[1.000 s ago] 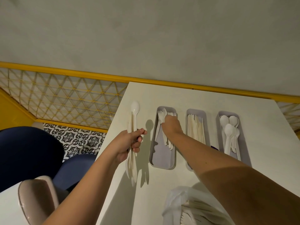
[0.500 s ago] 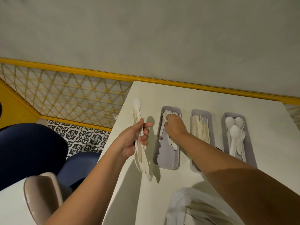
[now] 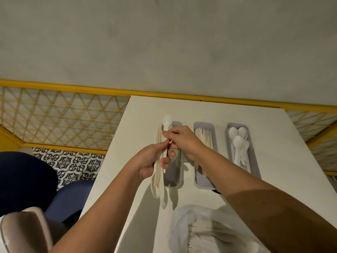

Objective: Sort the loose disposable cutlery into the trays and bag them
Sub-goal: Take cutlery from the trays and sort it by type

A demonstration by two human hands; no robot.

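Head view: you're mid-sort. Your left hand (image 3: 151, 159) is curled round a bundle of white plastic disposable cutlery (image 3: 160, 187), held over the left edge of the leftmost grey oblong plastic tray (image 3: 173, 185). A white plastic spoon (image 3: 167, 119) sticks out at the far end. Your right hand (image 3: 182, 141) is at the bundle's far part, thumb and fingers pinched on one piece; can't tell which type.

The middle grey oblong tray (image 3: 202, 185) holds pale flat pieces (image 3: 204, 137), knives by the look. The right grey oblong tray (image 3: 255, 170) holds white spoons (image 3: 238, 143). All three sit side by side on the white tabletop (image 3: 291, 161). A clear plastic bag (image 3: 182, 225) with more cutlery lies nearest you.

Step, as I read it: pull one piece from the bundle, then drop it in its matching tray. Next move needs:
- left grip slack enough to free one piece, not the lot
- a check of the piece's head before you pick a tray
- for a spoon, a reach across to the right tray

Vs 1 s ago: right hand was down in the leftmost tray and left hand held the bundle out to the tray's left. Now right hand has come up to the bundle, and the bundle has shifted right, over the tray edge
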